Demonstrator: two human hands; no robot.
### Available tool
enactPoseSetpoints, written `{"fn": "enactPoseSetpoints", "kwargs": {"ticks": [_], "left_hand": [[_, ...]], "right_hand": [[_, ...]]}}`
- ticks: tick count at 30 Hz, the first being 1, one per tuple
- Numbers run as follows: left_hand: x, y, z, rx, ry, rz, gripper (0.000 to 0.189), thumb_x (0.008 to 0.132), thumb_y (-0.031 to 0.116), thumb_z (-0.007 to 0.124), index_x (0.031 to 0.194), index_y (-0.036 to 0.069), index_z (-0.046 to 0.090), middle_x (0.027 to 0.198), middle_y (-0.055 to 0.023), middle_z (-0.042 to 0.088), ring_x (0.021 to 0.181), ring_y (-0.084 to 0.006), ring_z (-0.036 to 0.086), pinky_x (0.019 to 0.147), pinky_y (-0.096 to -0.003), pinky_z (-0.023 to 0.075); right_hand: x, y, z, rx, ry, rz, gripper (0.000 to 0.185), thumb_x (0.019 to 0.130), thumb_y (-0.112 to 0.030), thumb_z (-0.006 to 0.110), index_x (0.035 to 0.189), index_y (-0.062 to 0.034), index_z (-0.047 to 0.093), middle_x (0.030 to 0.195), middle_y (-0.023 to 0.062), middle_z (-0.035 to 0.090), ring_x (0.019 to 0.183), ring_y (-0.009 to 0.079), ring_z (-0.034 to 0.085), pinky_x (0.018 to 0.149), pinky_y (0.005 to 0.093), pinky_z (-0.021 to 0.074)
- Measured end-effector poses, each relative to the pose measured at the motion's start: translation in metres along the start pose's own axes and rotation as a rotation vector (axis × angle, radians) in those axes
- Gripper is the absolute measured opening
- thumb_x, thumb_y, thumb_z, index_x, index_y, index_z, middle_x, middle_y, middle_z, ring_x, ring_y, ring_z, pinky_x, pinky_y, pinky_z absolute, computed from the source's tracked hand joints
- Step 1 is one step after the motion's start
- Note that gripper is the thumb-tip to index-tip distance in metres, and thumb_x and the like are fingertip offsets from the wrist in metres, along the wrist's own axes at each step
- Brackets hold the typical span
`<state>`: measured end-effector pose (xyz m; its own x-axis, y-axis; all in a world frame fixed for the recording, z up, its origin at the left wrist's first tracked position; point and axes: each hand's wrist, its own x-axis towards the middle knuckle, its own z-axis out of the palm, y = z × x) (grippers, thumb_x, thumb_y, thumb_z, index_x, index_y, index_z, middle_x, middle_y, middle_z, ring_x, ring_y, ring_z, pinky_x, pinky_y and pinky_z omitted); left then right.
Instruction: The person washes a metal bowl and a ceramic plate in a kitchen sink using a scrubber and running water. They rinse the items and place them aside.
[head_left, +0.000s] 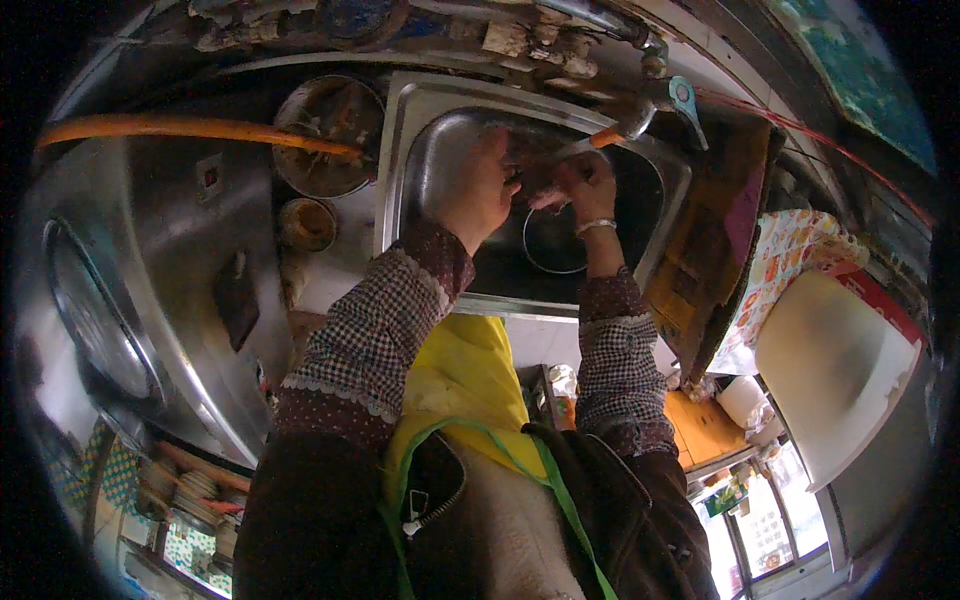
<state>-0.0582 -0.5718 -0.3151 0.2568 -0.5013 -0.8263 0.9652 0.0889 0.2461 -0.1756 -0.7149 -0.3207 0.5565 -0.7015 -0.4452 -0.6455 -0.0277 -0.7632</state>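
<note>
Both hands are inside a stainless steel sink (442, 127), below a faucet (641, 120) with a teal-marked lever and a short orange and pale tube on its spout. My left hand (484, 184) is at the left of the basin, fingers curled towards the middle. Opposite it, my right hand (596, 187), with a bracelet at the wrist, is bent under the tube's end. A dark reddish, blurred patch lies between the hands; I cannot tell what it is or whether either hand grips it. Below them a thin round rim (555, 271) shows in the dark basin.
An orange hose (202, 129) reaches into a round pot (289, 161) left of the sink. A small round container (307, 225) stands nearer me, beside a stainless steel appliance (172, 247). Cardboard (694, 255) borders the sink's right side, with a white plastic panel (832, 367) beyond.
</note>
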Motion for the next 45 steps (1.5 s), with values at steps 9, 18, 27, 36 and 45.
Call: {"fn": "enactPoseSetpoints", "kwargs": {"ticks": [9,18,27,36,45], "left_hand": [[-0.005,0.007,0.014,0.362,-0.366,0.297,0.039,0.094,0.043,0.061,0.117,0.011,0.06,0.1,-0.0047,0.065,0.087,-0.0178,0.063,0.076,-0.0304,0.0526],[-0.011,0.002,0.002,-0.235,-0.651,-0.162,0.011,0.094,0.022,0.066,0.093,0.011,0.064,0.076,-0.0022,0.063,0.073,-0.0144,0.063,0.061,-0.0304,0.0502],[-0.065,-0.005,0.008,-0.264,-0.589,-0.389,0.041,0.089,0.023,0.071,0.123,0.004,0.057,0.118,-0.0107,0.066,0.109,-0.0306,0.065,0.099,-0.0585,0.0497],[-0.057,-0.023,0.011,0.383,-0.48,-0.257,0.01,0.077,0.01,0.073,0.083,0.01,0.065,0.07,-0.0038,0.062,0.065,-0.0135,0.06,0.056,-0.0272,0.0451],[-0.034,-0.038,0.008,1.399,-0.163,0.576,0.038,0.07,0.016,0.078,0.1,-0.001,0.063,0.081,-0.0218,0.068,0.08,-0.0403,0.066,0.068,-0.046,0.0527]], "right_hand": [[-0.069,-0.063,0.011,-0.177,-0.083,-0.422,0.024,0.078,0.002,0.071,0.101,-0.0036,0.068,0.098,0.0102,0.071,0.09,0.0192,0.07,0.079,0.0298,0.0541],[-0.019,-0.041,0.011,0.159,-0.074,-0.14,0.021,0.089,-0.015,0.07,0.106,-0.0041,0.069,0.103,0.0085,0.07,0.093,0.018,0.066,0.078,0.0308,0.0532],[-0.029,-0.057,-0.016,0.785,-0.704,0.054,0.053,0.095,-0.034,0.061,0.136,-0.0022,0.05,0.122,0.0127,0.061,0.106,0.0219,0.063,0.094,0.032,0.0514],[-0.036,-0.081,0.001,0.104,-0.344,-0.192,0.031,0.07,-0.013,0.081,0.074,-0.0078,0.05,0.069,-0.0006,0.053,0.066,0.0125,0.046,0.06,0.0289,0.041],[-0.034,-0.064,0.026,-0.302,-0.09,-0.323,0.028,0.065,-0.007,0.071,0.067,-0.0058,0.043,0.061,0.0057,0.05,0.057,0.0172,0.044,0.054,0.0335,0.0398]]}}
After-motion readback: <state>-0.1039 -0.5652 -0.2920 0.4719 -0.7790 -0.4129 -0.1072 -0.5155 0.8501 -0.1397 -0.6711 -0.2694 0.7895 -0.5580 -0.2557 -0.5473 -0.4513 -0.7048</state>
